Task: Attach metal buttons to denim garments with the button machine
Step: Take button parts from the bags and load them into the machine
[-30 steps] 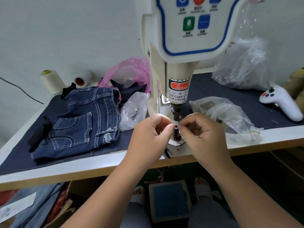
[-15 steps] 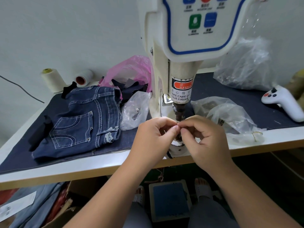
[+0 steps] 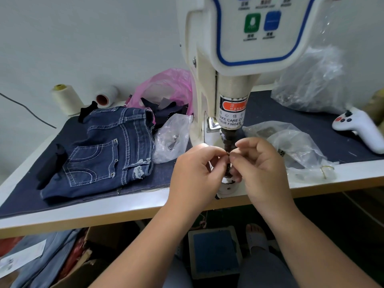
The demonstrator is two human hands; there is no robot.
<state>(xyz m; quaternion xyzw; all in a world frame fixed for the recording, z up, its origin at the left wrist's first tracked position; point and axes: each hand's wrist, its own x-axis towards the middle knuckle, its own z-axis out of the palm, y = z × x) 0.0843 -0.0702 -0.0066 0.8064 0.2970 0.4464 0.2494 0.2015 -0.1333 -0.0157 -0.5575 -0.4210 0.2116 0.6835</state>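
The cream button machine rises at the table's middle, its dark punch shaft coming down over a round die base. My left hand and my right hand meet in front of the shaft. Their fingertips pinch a small metal button between them, right beside the shaft. Folded denim jeans lie on the dark cloth to the left, apart from both hands.
Clear plastic bags lie left and right of the machine, a larger one at the back right. A pink bag, two thread cones, a white controller. A foot pedal sits under the table.
My fingertips, slightly apart a second ago, have come together on the small button and risen a little along the punch shaft. The camera has moved closer to the machine.
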